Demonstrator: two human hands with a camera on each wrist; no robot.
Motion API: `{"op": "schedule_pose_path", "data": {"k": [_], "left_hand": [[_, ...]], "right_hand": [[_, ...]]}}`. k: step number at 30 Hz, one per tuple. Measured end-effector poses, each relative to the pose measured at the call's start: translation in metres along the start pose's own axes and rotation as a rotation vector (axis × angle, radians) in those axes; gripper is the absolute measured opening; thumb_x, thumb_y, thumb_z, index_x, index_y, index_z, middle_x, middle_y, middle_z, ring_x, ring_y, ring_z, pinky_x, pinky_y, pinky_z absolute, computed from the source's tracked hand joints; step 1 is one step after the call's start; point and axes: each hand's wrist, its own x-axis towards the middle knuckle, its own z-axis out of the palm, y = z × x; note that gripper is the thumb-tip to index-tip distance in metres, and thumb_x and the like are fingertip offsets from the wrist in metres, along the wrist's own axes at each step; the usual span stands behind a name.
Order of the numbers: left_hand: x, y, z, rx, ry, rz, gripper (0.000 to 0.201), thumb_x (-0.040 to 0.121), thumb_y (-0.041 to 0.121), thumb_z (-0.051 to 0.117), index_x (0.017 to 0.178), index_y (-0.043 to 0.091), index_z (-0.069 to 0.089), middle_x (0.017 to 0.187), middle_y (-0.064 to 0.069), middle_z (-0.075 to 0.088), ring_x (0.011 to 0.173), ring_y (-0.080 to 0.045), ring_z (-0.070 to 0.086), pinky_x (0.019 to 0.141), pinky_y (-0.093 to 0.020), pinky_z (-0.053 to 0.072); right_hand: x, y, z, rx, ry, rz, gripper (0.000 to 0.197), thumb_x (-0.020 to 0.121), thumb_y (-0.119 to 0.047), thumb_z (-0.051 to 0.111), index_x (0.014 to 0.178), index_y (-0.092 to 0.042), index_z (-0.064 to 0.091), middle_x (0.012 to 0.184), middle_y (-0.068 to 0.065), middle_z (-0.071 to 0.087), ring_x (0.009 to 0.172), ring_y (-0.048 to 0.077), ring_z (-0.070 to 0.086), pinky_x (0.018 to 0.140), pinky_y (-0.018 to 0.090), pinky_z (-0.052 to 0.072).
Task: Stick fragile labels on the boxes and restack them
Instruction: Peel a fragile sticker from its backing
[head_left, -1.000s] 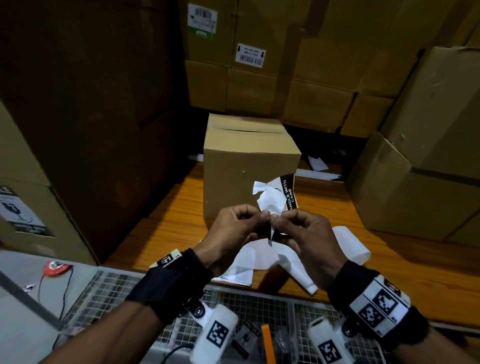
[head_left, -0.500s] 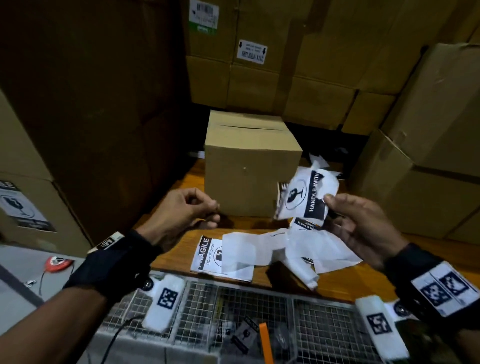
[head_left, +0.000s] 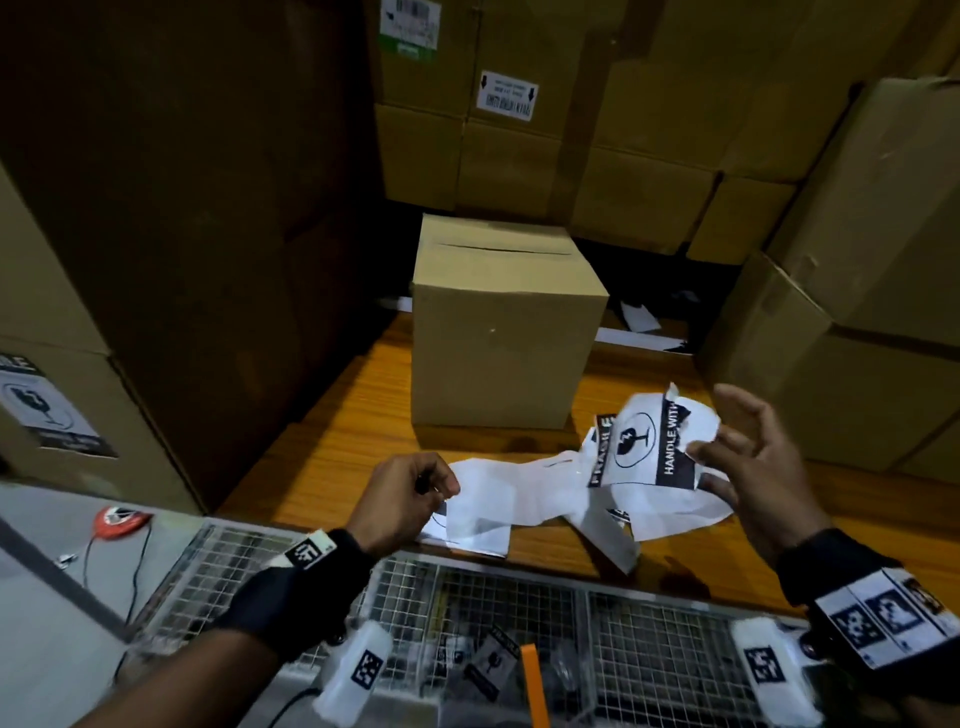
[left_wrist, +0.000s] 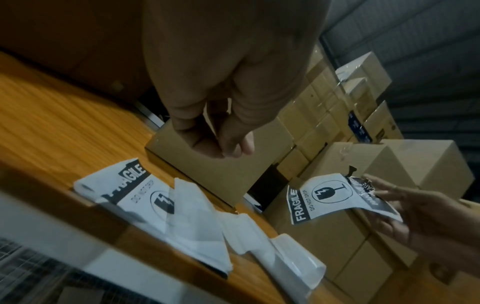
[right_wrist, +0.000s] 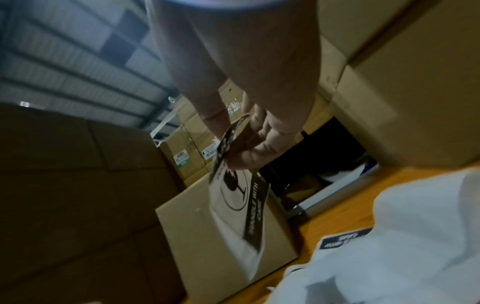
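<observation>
While right hand (head_left: 748, 467) fingers keep pinching the fragile label (head_left: 652, 447) — now lower, left hand (head_left: 402, 499) fingers curled, empty, dropped tableward.

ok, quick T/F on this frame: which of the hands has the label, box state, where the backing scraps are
1. The right hand holds a peeled fragile label. True.
2. The label is already stuck on the small box. False: it hangs in the air beside the box, whose front is bare.
3. The left hand grips the same label. False: its fingers are curled above white backing scraps on the wooden surface.
4. The small box stands on the wooden surface. True.
5. Another fragile sheet lies among the scraps. True.
</observation>
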Motion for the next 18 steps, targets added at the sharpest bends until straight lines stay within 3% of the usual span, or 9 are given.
{"op": "schedule_pose_path", "data": {"k": [2,6,9,10,12,13,15,16,18], "left_hand": [[0.000,-0.003,0.008,0.039,-0.033,-0.004,0.036,0.083,-0.013,0.066,0.073,0.022,0.069,0.077,0.005,0.072,0.069,-0.007,0.066,0.061,-0.025,0.052],[0.001,0.001,0.026,0.092,-0.139,0.033,0.033,0.083,-0.010,0.065,0.076,0.022,0.068,0.077,0.004,0.071,0.070,0.002,0.062,0.064,-0.014,0.047],[0.001,0.008,0.041,0.150,-0.170,0.085,0.022,0.086,-0.001,0.065,0.083,0.020,0.072,0.085,0.002,0.073,0.080,-0.003,0.065,0.073,-0.022,0.051],[0.002,0.012,0.046,0.159,-0.171,0.094,0.016,0.089,0.005,0.065,0.086,0.018,0.074,0.085,0.002,0.073,0.080,-0.005,0.065,0.072,-0.022,0.051],[0.004,0.020,0.056,0.148,-0.150,0.083,0.014,0.094,0.013,0.063,0.087,0.014,0.075,0.078,0.005,0.070,0.068,0.001,0.064,0.062,-0.011,0.045],[0.005,0.023,0.060,0.137,-0.140,0.066,0.016,0.094,0.014,0.063,0.085,0.013,0.076,0.076,0.006,0.070,0.064,0.003,0.063,0.058,-0.008,0.043],[0.010,0.028,0.070,0.154,-0.153,0.055,0.018,0.094,0.018,0.064,0.079,0.017,0.076,0.076,0.005,0.073,0.065,0.000,0.066,0.061,-0.015,0.048],[0.012,0.029,0.074,0.179,-0.172,0.056,0.019,0.093,0.021,0.065,0.077,0.020,0.075,0.075,0.005,0.074,0.067,-0.003,0.067,0.065,-0.021,0.050],[0.015,0.031,0.082,0.192,-0.216,0.050,0.016,0.091,0.023,0.069,0.077,0.020,0.074,0.073,0.006,0.073,0.070,-0.005,0.068,0.068,-0.024,0.052]], "right_hand": [[0.003,0.008,-0.011,-0.148,0.001,-0.087,0.051,0.092,0.009,0.054,0.122,-0.032,0.058,0.123,-0.006,0.060,0.097,0.008,0.065,0.070,0.033,0.054],[0.010,0.030,-0.038,-0.205,0.063,-0.100,0.032,0.098,-0.001,0.049,0.087,-0.018,0.073,0.115,0.013,0.068,0.095,0.031,0.064,0.071,0.039,0.056],[0.010,0.040,-0.058,-0.055,0.131,0.007,0.022,0.101,-0.011,0.049,0.098,-0.001,0.068,0.109,0.022,0.068,0.089,0.041,0.066,0.061,0.033,0.060],[0.010,0.045,-0.064,-0.013,0.146,0.051,0.024,0.102,-0.016,0.049,0.101,0.000,0.067,0.109,0.024,0.068,0.084,0.040,0.067,0.060,0.033,0.060],[0.006,0.055,-0.077,0.035,0.164,0.106,0.034,0.099,-0.033,0.053,0.105,-0.003,0.067,0.111,0.025,0.068,0.078,0.033,0.068,0.064,0.038,0.060],[0.003,0.058,-0.083,0.049,0.185,0.125,0.046,0.091,-0.048,0.061,0.106,-0.005,0.067,0.109,0.024,0.069,0.077,0.032,0.069,0.065,0.040,0.059],[-0.001,0.063,-0.096,0.040,0.233,0.152,0.082,0.059,-0.075,0.073,0.107,-0.009,0.067,0.103,0.020,0.072,0.080,0.034,0.070,0.067,0.043,0.058],[-0.003,0.065,-0.102,0.020,0.255,0.173,0.089,0.056,-0.080,0.070,0.108,-0.007,0.067,0.101,0.019,0.072,0.084,0.035,0.069,0.069,0.044,0.056],[-0.006,0.068,-0.116,-0.027,0.257,0.231,0.084,0.077,-0.078,0.050,0.108,-0.001,0.067,0.100,0.016,0.071,0.089,0.034,0.066,0.071,0.041,0.052]]}}
